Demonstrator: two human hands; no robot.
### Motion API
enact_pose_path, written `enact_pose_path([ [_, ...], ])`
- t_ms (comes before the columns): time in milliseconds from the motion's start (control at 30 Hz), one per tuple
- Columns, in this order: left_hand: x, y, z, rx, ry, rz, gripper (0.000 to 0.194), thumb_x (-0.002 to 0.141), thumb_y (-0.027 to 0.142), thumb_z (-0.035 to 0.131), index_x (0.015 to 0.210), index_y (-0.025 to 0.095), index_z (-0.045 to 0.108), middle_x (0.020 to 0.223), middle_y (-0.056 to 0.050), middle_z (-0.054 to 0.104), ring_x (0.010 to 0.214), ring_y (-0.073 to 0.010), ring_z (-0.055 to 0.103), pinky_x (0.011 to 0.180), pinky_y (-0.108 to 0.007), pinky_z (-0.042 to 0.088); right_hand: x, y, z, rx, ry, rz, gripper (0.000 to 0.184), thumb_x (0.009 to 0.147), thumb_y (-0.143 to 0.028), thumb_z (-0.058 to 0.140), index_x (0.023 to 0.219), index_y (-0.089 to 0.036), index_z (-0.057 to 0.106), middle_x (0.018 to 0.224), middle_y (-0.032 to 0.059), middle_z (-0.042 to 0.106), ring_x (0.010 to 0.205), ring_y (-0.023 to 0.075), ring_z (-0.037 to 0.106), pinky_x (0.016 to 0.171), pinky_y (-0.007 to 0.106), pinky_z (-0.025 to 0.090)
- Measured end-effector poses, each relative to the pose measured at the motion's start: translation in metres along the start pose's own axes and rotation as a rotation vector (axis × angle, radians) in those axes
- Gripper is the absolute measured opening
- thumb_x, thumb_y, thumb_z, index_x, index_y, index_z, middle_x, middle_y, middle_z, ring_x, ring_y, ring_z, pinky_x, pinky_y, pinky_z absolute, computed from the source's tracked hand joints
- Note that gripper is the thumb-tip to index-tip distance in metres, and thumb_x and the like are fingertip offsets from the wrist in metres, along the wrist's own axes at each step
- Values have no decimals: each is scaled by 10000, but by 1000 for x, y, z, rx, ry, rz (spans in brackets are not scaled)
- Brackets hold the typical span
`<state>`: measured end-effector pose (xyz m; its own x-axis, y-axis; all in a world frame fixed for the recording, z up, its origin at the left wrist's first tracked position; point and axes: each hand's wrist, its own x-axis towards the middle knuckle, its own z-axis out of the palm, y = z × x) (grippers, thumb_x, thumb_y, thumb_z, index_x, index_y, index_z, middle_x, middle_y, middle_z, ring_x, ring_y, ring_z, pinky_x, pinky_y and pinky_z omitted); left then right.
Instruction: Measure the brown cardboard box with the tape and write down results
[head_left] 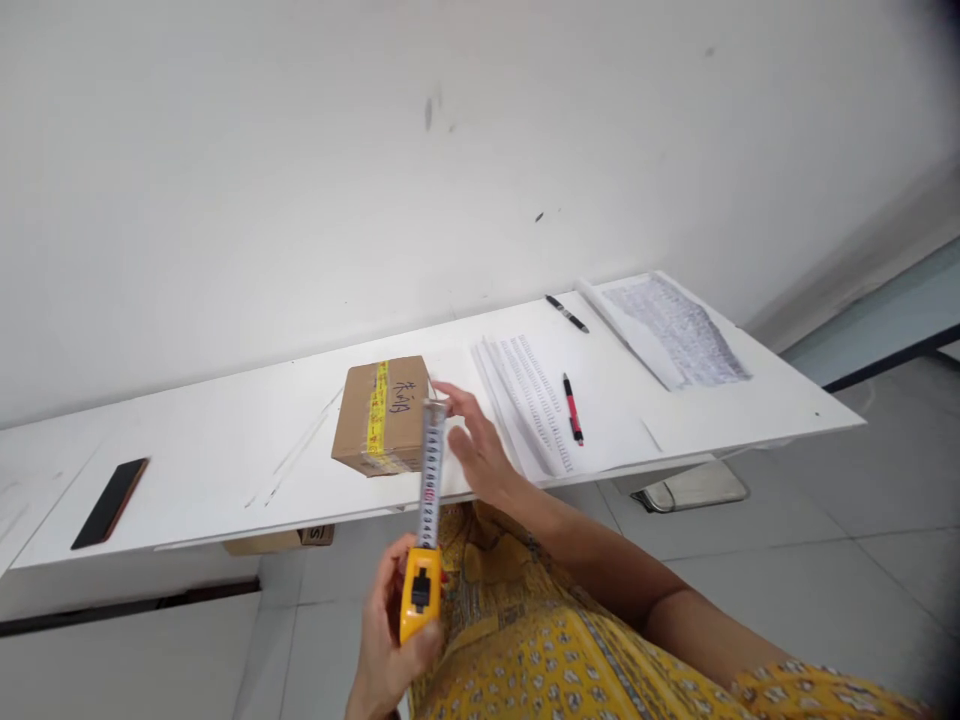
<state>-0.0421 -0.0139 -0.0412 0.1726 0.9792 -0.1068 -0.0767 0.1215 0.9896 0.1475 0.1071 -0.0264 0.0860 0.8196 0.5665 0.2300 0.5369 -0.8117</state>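
Note:
My left hand (390,635) is closed around a yellow tape measure (420,592) near the bottom middle. Its blade (430,480) is pulled out and points away from me, with the far end overlapping the right side of a brown cardboard box (356,415). Yellow tape runs over the box, and dark handwriting marks its top. Beside the box, my right hand (484,450) has thumb and forefinger apart. Its fingertips are at the blade's end and the box's right edge; whether they touch either I cannot tell.
The box rests on a white table (247,420) against a wall. Right of it lie printed sheets (525,410), a red-and-black pen (573,410), a black pen (567,314) and another paper (679,330). A dark flat block (110,503) is at the left.

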Motion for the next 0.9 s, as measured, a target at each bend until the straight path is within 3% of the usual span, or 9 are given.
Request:
enact_pose_path([
  [167,11,1,15,50,-263,-91,660,710,482,757,1287,246,542,986,-85,645,817,-236,612,685,-308,495,-13,-20,-43,85,24,250,392,1000,-511,363,972,-227,632,657,-11,516,586,140,491,553,270,416],
  [300,26,6,38,32,-275,-43,918,728,347,761,1503,341,271,1171,-85,586,890,-231,613,748,-329,504,-40,-17,-43,-31,-56,172,325,1007,-405,367,928,-217,620,675,-2,581,577,133,527,560,268,432],
  [400,33,13,52,116,-193,29,1009,689,220,780,1521,371,230,1199,-66,567,930,-220,608,754,-301,502,-55,-12,-43,-142,-107,-7,270,988,-322,384,950,-216,629,714,22,643,657,160,603,649,300,481],
  [467,38,25,54,193,-46,112,1011,643,178,812,1498,360,305,1221,-70,558,980,-233,605,754,-291,505,-57,-5,-51,-190,-63,-9,272,983,-322,384,998,-221,636,702,24,644,651,173,605,648,315,486],
  [567,54,56,46,361,195,378,1003,582,223,871,1455,326,390,1253,-86,543,1023,-258,594,739,-299,511,-48,16,-81,-302,150,190,301,981,-396,391,1002,-224,636,745,37,657,629,178,585,612,314,468],
  [633,77,78,37,597,316,565,1024,590,268,877,1472,302,358,1276,-97,534,1013,-265,596,756,-330,514,-37,39,-107,-457,296,350,332,972,-448,395,979,-217,633,748,37,654,636,179,581,620,306,447],
  [700,106,97,28,893,393,669,943,653,312,842,1469,251,373,1332,-129,513,1092,-306,580,879,-407,497,-26,64,-130,-633,344,487,352,963,-457,389,1006,-201,627,683,20,625,636,187,580,630,299,420],
  [800,152,108,23,1229,428,589,804,748,357,751,1457,218,397,1336,-160,530,1138,-358,573,905,-474,489,-19,97,-149,-827,202,625,385,956,-465,419,1131,-170,595,739,51,658,718,229,618,638,308,405],
  [900,183,106,21,1417,337,460,670,817,370,660,1424,194,441,1291,-176,571,1142,-385,569,895,-502,489,-20,115,-151,-955,24,621,458,925,-494,511,1229,-155,562,927,130,703,851,285,643,677,341,431],
])
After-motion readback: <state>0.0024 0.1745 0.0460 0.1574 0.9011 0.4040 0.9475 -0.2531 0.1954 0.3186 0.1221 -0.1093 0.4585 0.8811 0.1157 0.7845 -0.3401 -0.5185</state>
